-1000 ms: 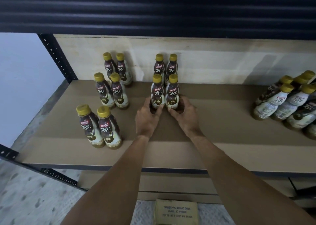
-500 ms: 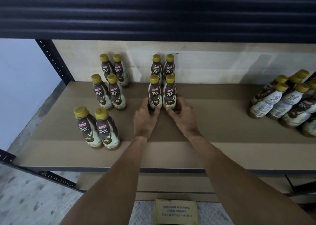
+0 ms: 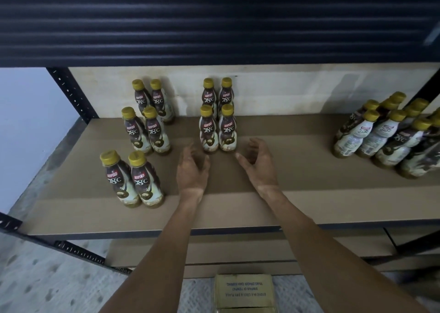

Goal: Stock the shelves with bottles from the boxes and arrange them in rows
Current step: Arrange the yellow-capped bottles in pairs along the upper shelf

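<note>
Our left hand [image 3: 191, 169] and right hand [image 3: 260, 163] hover low over the brown shelf board [image 3: 297, 174], fingers loosely spread and lightly bent, holding nothing (the left fingertips are blurred). Just beyond and between them stands the middle block of four bottles [image 3: 209, 131], upright, two near and two far against the back panel [image 3: 273, 93]; neither hand touches it. To the left we see six more bottles [image 3: 135, 177] in three pairs, stepping from far to near. At the right a tighter cluster of bottles [image 3: 381, 134] crowds the shelf's end. Below, nearest us, sits a cardboard box [image 3: 244, 291].
</note>
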